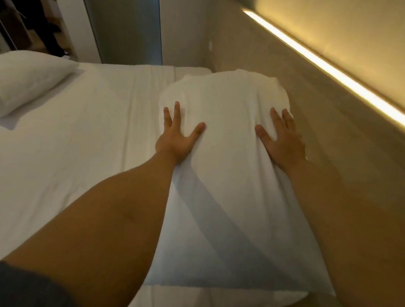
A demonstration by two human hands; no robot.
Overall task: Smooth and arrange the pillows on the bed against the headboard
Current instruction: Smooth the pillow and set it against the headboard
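Note:
A white pillow point(226, 178) lies lengthwise on the bed, its right side close along the beige headboard point(317, 127). My left hand point(177, 137) presses flat on the pillow's left part, fingers spread. On its right part my right hand point(283, 140) lies flat as well, fingers apart, near the headboard. Neither hand grips the fabric. A second white pillow point(21, 83) rests at the far left of the bed, away from the headboard.
The white sheet point(84, 132) covers the mattress between the two pillows. A lit strip lamp point(330, 68) runs along the top of the headboard. A grey wall panel point(124, 22) and dark clothes point(32, 12) stand beyond the bed's far edge.

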